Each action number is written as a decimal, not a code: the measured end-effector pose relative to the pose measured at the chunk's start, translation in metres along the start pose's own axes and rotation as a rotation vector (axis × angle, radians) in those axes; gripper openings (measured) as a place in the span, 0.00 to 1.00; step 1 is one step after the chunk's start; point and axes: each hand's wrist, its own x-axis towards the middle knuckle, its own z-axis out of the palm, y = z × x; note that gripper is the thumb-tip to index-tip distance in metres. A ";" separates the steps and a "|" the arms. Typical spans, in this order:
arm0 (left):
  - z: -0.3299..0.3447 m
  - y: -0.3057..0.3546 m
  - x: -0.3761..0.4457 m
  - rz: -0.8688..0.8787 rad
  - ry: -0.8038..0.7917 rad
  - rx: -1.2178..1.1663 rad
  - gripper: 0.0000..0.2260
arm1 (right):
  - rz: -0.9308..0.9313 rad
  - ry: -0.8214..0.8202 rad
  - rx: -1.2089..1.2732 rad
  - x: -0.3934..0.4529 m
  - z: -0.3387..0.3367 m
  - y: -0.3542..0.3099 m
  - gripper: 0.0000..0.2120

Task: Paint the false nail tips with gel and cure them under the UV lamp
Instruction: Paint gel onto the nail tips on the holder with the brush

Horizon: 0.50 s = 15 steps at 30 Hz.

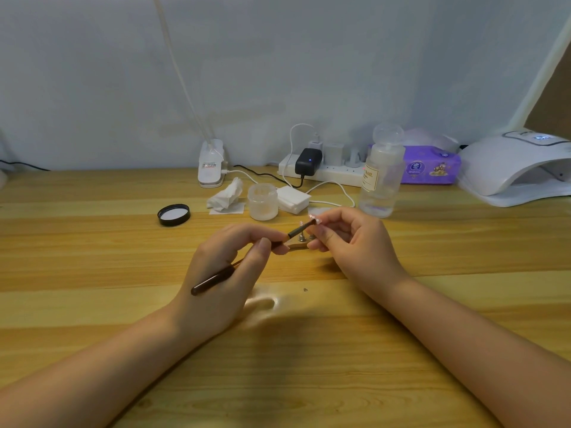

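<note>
Slim dark glossy brush [244,261]: pinched in left hand [228,273], bristles touching small pale nail tip [313,218] pinched by right hand [349,242] fingertips.

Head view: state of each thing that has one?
Left hand: grips brush.
Brush: tip at nail tip.
Right hand: pinches nail tip.
Jar: open, upright.
Lid: off, inside up.
Bottle: upright, cap flipped open.
UV lamp: display lit.
</note>
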 end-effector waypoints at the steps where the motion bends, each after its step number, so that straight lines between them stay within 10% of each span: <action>1: 0.000 0.000 0.001 -0.007 0.004 0.015 0.12 | 0.000 -0.002 0.001 0.000 0.000 0.000 0.03; 15: -0.002 0.001 -0.001 0.034 -0.030 0.047 0.12 | -0.021 0.020 -0.023 0.000 0.000 -0.002 0.07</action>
